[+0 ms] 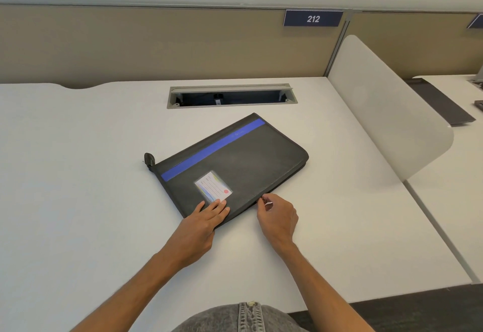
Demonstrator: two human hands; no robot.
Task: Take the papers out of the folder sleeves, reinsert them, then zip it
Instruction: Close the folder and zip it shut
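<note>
While folder [235, 159] lies closed | left hand [206, 220] flat on its near edge | right hand [278, 216] pinches zipper pull [264, 200]

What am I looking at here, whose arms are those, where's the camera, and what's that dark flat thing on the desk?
There is no machine here. The two bare arms belong to a person wearing a camera on the head, so the one picture looks forward and down at their own hands.

On the white desk lies a closed black zip folder with a blue stripe and a small label card in a clear pocket. The left hand rests flat, fingers straight, on the folder's near corner, holding it steady. The right hand pinches something small at the folder's near edge, apparently the zipper pull.

Behind the folder is an open cable slot in the desk, and on the partition a sign reads 212.
</note>
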